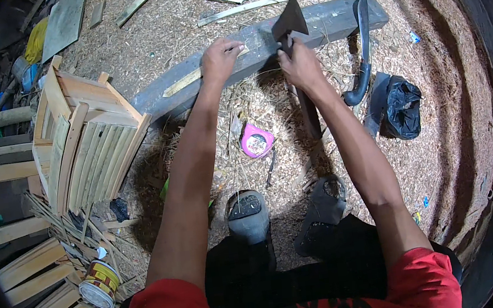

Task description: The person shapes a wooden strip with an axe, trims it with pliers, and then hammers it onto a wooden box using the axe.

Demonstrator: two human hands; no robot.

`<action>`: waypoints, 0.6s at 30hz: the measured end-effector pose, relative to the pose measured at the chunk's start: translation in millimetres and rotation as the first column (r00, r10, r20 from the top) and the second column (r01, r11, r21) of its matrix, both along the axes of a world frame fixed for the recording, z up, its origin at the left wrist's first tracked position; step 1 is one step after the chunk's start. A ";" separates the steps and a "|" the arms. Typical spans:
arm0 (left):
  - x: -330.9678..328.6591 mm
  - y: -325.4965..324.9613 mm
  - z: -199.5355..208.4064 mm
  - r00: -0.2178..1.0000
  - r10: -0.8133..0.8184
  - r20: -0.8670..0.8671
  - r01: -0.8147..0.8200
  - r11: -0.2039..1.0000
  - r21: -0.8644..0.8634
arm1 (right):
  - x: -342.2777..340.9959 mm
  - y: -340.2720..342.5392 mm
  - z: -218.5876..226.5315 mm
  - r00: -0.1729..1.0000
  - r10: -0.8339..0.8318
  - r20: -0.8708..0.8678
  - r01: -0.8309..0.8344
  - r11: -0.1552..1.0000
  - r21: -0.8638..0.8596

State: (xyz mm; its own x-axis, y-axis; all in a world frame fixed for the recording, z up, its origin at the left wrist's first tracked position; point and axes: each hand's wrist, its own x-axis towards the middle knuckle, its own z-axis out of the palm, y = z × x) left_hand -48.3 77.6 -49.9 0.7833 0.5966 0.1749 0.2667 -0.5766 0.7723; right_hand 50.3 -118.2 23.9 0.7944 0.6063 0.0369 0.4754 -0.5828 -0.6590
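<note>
Strip (182, 83) lies on the dark beam (334, 19), its long axis running roughly along it, right end pointing farther from you. Your left hand (219, 60) covers its right part; its grip you cannot tell. Your right hand (300, 65) clasps a hatchet (290, 20), blade pointing away.

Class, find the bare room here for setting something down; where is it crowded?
Free: the beam top between the bladed tool and the machete; shavings floor below the black bag, beside the right forearm. Crowded: the left, with slatted wooden piece and yellow bucket.
</note>
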 end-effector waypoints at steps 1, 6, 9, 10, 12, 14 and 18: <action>-0.2 1.0 -1.3 1.000 0.003 -0.001 -0.003 1.000 0.000 | -2.3 8.2 5.4 0.999 0.026 -0.018 -0.027 1.000 -0.005; -1.2 -6.9 2.7 0.998 0.020 0.064 -0.025 0.997 0.070 | -8.7 28.3 24.8 0.985 0.168 -0.042 -0.168 0.986 -0.015; -1.4 -5.9 1.9 0.993 0.039 0.112 -0.057 0.986 0.154 | -7.4 35.7 15.0 0.967 0.253 -0.019 -0.253 0.967 -0.010; -1.6 -6.3 3.0 0.993 0.045 0.111 -0.062 0.986 0.154 | -8.5 38.0 15.6 0.958 0.285 -0.017 -0.285 0.957 -0.044; -1.2 -5.7 5.5 0.998 0.039 0.042 -0.042 0.996 0.076 | -10.2 43.8 17.0 0.963 0.267 -0.042 -0.269 0.963 -0.030; -0.2 -7.2 7.3 0.999 0.051 0.008 -0.052 0.995 0.090 | -12.1 46.0 17.9 0.967 0.246 -0.068 -0.248 0.969 -0.021; -3.6 -0.1 -1.3 0.998 0.059 0.026 -0.062 0.991 0.122 | -13.0 52.2 15.2 0.940 0.337 -0.045 -0.340 0.935 -0.104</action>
